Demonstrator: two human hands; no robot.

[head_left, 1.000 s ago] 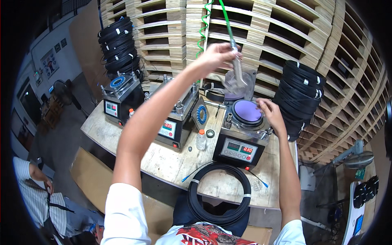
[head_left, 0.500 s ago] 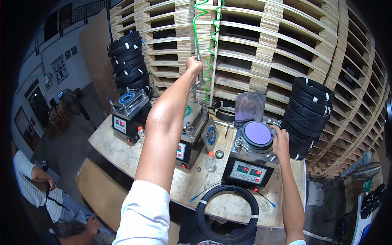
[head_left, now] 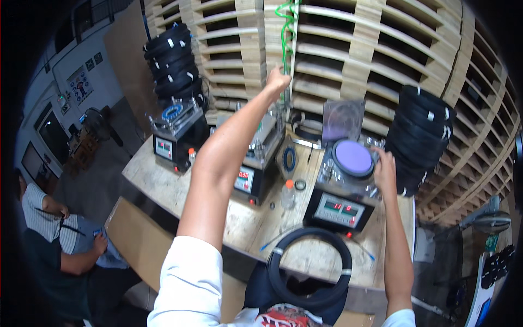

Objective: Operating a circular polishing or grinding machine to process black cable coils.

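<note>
left hand at hose; right hand beside disc

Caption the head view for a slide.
Left hand up at a green hose, right hand beside a machine's purple disc.

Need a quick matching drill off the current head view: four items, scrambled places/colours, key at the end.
Column one
1. Left hand
2. Right hand
3. Bottle nearest the rightmost machine
4. Black cable ring

Column two
A. Capped in orange
B. By the right edge of the purple disc
C. At the front edge of the wooden bench
D. Raised, near the lower end of the green coiled hose

Pairs: 1-D, 2-B, 3-A, 4-C
</note>
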